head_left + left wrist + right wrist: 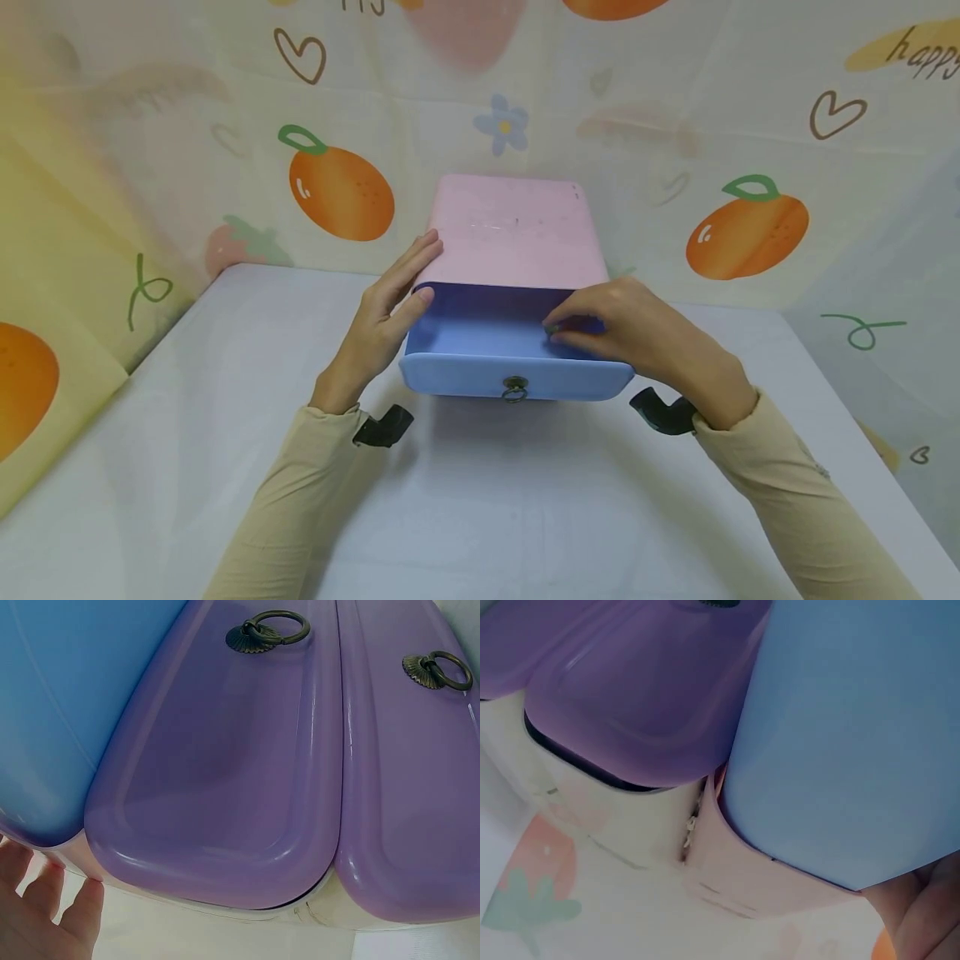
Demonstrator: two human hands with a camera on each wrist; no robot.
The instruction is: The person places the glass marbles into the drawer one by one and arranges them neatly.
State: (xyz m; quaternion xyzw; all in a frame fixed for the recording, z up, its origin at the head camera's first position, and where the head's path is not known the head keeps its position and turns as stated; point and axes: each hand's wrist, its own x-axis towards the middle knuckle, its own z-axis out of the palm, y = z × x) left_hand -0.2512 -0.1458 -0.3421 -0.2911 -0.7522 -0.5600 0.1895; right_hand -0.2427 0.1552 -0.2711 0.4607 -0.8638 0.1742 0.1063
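A small cabinet with a pink top [517, 233] stands on the table, its blue drawer [457, 377] pulled out toward me. A bronze ring pull [515, 389] hangs on the drawer front. My left hand [375, 321] rests along the cabinet's left side, fingers extended and thumb near the drawer opening. Over the drawer's right part, my right hand [633, 329] pinches a small dark greenish object [552, 330] between thumb and fingers; I cannot tell its kind. Left fingertips [82, 907] touch the cabinet's pink edge in the left wrist view.
Below the blue drawer are two purple drawers [217, 765], each with a bronze ring pull [279, 628]. White cloth [510, 517] covers the table. Behind hangs a curtain [645, 150] printed with oranges and hearts. Black wrist-worn pieces [663, 412] sit at both cuffs.
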